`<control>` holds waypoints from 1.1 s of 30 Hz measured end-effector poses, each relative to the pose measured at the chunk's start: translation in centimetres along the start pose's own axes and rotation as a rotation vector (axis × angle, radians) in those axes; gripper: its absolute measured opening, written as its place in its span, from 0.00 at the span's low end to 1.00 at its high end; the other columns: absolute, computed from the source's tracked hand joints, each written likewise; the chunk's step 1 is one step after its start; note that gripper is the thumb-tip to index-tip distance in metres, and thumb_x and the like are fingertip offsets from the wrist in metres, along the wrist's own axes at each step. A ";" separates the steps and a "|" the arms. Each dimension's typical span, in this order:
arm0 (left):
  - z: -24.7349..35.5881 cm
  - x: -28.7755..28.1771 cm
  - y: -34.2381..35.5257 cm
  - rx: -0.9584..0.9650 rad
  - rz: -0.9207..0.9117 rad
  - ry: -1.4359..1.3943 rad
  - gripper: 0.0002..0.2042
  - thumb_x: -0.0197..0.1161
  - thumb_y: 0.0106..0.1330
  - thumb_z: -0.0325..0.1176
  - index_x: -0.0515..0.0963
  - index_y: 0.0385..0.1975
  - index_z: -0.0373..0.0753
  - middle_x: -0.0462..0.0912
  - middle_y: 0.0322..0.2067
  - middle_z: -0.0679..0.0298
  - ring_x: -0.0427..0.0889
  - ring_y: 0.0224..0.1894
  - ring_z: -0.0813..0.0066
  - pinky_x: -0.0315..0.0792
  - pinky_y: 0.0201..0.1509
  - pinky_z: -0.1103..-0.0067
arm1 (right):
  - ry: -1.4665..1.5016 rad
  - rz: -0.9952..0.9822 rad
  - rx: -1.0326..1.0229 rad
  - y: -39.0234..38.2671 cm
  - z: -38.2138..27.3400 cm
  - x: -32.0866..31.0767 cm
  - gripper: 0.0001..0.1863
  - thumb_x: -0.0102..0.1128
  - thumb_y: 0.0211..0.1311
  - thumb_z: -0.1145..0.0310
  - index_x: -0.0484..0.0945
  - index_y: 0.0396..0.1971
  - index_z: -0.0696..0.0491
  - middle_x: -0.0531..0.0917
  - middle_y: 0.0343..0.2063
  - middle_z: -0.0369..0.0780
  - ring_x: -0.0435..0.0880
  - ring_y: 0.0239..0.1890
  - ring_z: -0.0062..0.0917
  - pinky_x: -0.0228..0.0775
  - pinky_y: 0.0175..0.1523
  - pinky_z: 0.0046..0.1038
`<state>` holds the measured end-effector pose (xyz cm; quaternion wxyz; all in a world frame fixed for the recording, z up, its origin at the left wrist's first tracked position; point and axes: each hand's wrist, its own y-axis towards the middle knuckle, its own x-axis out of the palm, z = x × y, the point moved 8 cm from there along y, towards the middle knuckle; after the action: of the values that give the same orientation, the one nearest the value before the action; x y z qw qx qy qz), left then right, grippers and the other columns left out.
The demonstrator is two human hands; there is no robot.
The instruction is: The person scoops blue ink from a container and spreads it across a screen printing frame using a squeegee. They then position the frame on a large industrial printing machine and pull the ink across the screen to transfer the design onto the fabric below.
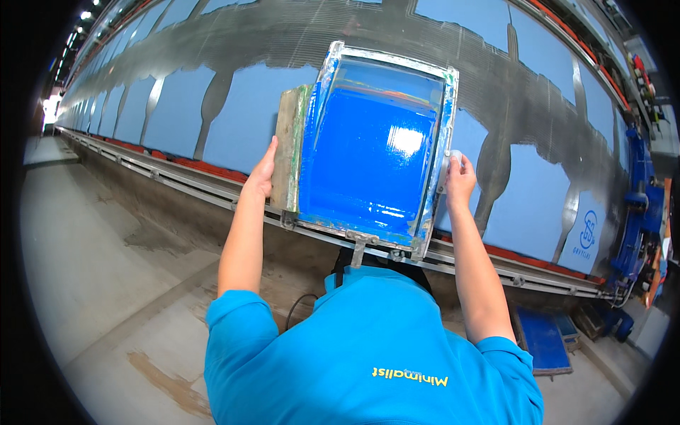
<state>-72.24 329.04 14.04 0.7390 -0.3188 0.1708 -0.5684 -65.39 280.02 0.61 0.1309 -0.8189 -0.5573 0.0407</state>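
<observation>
1. Above the long printing table (212,106), a screen-printing frame (368,149) is held up in both hands, tilted, with its lower edge just over the metal rail (177,180) at the table's near side
2. The frame's mesh is covered with glossy blue ink, and a bright patch of light is reflected near its upper right
3. The left hand (262,173) is pressed against the frame's left side, where a worn squeegee blade (289,149) smeared with green and blue stands on edge; the fingers are wrapped round that edge, though their tips are hidden behind it
4. The right hand (459,177) is closed on the frame's right rim, the fingers curled over the metal bar and a pale fingertip covering seen at the top
5. Metal clamps (360,244) are seen hanging from the frame's bottom bar
6. Light blue fabric panels (531,205) are laid side by side along the table, separated by grey, paint-stained strips
7. A blue short-sleeved shirt (368,354) is worn by the person, filling the lower middle of the view
8. Grey concrete floor (92,255) stretches to the left, and a blue machine (641,227) stands at the far right end of the table
</observation>
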 end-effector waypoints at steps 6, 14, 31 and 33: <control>1.4 -1.3 0.6 -0.042 -0.003 0.059 0.41 0.48 0.72 0.71 0.67 0.72 0.41 0.75 0.66 0.53 0.76 0.66 0.59 0.71 0.68 0.58 | -0.021 -0.138 0.047 -0.7 0.2 0.9 0.23 0.62 0.73 0.61 0.76 0.60 0.60 0.81 0.30 0.34 0.78 0.28 0.15 0.72 0.34 0.22; 4.4 -4.5 7.6 -0.034 -0.004 0.190 0.45 0.49 0.70 0.73 0.62 0.75 0.40 0.71 0.69 0.51 0.73 0.68 0.57 0.71 0.68 0.57 | 0.287 0.117 0.260 -9.2 2.9 -8.6 0.17 0.57 0.78 0.63 0.78 0.56 0.61 0.80 0.33 0.36 0.77 0.28 0.17 0.74 0.32 0.23; 6.4 -7.7 8.1 0.343 0.337 0.767 0.36 0.59 0.71 0.65 0.83 0.47 0.27 0.88 0.41 0.54 0.86 0.42 0.65 0.78 0.51 0.71 | -0.211 0.120 0.358 -26.3 11.0 -15.6 0.12 0.61 0.73 0.62 0.85 0.42 0.56 0.84 0.25 0.33 0.80 0.24 0.16 0.74 0.29 0.23; 8.1 -7.8 5.8 0.549 0.597 0.916 0.37 0.60 0.70 0.64 0.82 0.49 0.26 0.87 0.45 0.51 0.85 0.46 0.63 0.76 0.54 0.72 | -0.393 0.202 0.300 -27.8 12.9 -18.9 0.12 0.61 0.71 0.62 0.85 0.40 0.56 0.83 0.23 0.33 0.81 0.23 0.18 0.74 0.29 0.25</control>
<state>-65.34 339.61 15.36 0.7730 0.2216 0.4005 -0.4394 -100.29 274.37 -6.09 0.1352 -0.8182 -0.4752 0.2940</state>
